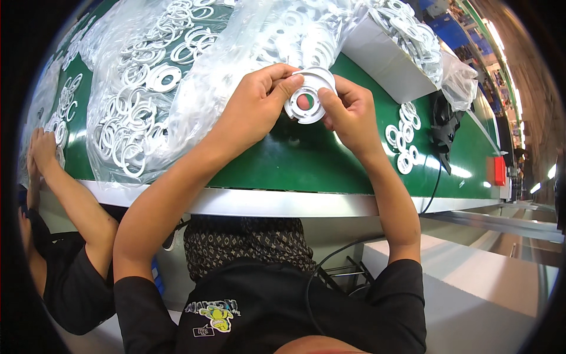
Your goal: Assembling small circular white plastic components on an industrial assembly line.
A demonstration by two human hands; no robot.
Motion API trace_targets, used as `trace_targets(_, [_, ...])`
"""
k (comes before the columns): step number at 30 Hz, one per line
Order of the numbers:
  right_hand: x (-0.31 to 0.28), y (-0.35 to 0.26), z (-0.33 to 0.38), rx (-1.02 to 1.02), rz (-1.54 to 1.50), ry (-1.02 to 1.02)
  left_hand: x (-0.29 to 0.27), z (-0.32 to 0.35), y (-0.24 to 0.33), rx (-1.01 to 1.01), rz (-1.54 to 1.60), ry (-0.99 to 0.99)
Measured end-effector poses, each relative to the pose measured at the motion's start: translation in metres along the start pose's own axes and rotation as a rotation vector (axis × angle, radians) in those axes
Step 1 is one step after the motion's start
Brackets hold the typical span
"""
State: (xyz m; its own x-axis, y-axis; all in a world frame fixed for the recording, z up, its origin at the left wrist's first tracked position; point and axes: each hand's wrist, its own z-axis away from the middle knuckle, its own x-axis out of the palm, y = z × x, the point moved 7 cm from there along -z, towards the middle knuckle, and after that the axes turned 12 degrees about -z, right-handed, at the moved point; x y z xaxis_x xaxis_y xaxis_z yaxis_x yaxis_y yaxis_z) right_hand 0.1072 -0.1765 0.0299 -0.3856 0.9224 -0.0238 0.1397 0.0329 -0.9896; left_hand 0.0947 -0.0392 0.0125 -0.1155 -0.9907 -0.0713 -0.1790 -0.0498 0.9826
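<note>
Between both hands, above the green table, is a round white plastic ring part (308, 112) with a hole in its middle. My left hand (262, 97) pinches its left rim between thumb and fingers. On the other side my right hand (349, 112) grips the right rim, its thumb pressed on the face. A fingertip shows through the centre hole. White ring parts (315, 44) in clear plastic lie just beyond my hands. To the right of my right hand, several small round white parts (404, 137) rest in a loose group on the table.
Clear plastic bags with many thin white rings (132, 112) cover the table's left side. A white box (389, 62) heaped with rings stands back right, near a black bag (443, 127) and a red box (499, 171). A co-worker's arm (82, 200) reaches in at left. The metal table edge (283, 202) runs below my forearms.
</note>
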Motion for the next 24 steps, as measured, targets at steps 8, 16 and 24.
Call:
trace_targets(8, [-0.002, -0.003, 0.004, -0.062, -0.061, 0.175, 0.005, 0.004, -0.007, -0.206, 0.370, -0.020])
trace_targets(16, [-0.003, 0.000, 0.002, 0.008, -0.085, -0.009, -0.008, 0.002, 0.007, 0.056, -0.094, 0.093])
trace_targets(24, [0.007, -0.009, 0.002, -0.098, 0.102, 0.027, -0.003, 0.010, 0.017, 0.181, -0.346, 0.098])
